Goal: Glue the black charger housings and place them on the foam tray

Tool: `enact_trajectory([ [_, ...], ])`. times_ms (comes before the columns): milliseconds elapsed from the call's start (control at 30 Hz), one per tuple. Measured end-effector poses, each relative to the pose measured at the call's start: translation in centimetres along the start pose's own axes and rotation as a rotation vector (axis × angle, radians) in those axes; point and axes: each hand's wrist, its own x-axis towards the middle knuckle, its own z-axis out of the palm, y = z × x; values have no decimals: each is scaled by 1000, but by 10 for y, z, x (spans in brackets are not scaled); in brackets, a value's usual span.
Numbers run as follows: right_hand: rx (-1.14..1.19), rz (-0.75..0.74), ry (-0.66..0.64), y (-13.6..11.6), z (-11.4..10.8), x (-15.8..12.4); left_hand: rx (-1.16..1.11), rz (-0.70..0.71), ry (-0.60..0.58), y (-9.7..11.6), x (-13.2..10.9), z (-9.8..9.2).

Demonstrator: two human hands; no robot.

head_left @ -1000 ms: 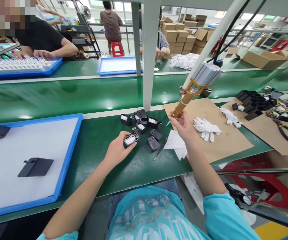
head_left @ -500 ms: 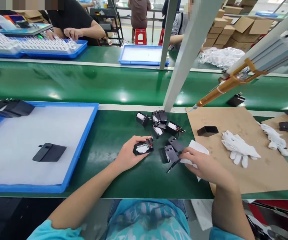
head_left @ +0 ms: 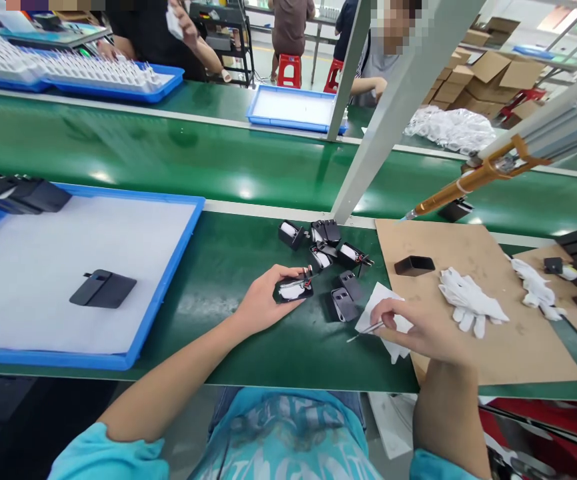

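Note:
My left hand is closed around a small open black plug-adapter housing, with white filling and a red wire showing inside. In my right hand a pair of slim metal tweezers is pinched, pointing left over a white paper sheet. Between the hands lie two dark covers with small cutouts. Behind them sits a loose group of open adapter housings, some with red wires.
A blue-rimmed tray on the left holds black adapters. On the right, brown cardboard carries a black case and white gloves. An orange-handled tool hangs above it. Co-workers sit beyond the green belt.
My right hand has lifted the tweezers from beside the dark covers and shifted slightly right. The left hand still holds the housing. A co-worker opposite has raised a hand with a white piece.

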Motion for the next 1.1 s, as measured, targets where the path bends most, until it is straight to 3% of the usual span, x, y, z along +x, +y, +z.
enact_trajectory([
  [133, 337, -271, 212, -18, 8, 11, -1, -41, -36, 2, -2, 2],
  [267, 475, -251, 444, -50, 32, 41, -2, -48, -86, 7, -4, 4],
  [367, 386, -382, 542, -65, 50, 64, 14, -32, -106, 10, -6, 4],
  [467, 252, -446, 614, -63, 63, 77, 20, 1, -107, 14, -8, 2],
  [667, 300, -398, 651, -51, 72, 73, -47, 11, -129, 17, -10, 0],
  [1100, 278, -367, 611, -52, 72, 75, -15, 13, -152, 17, -9, -3],
])
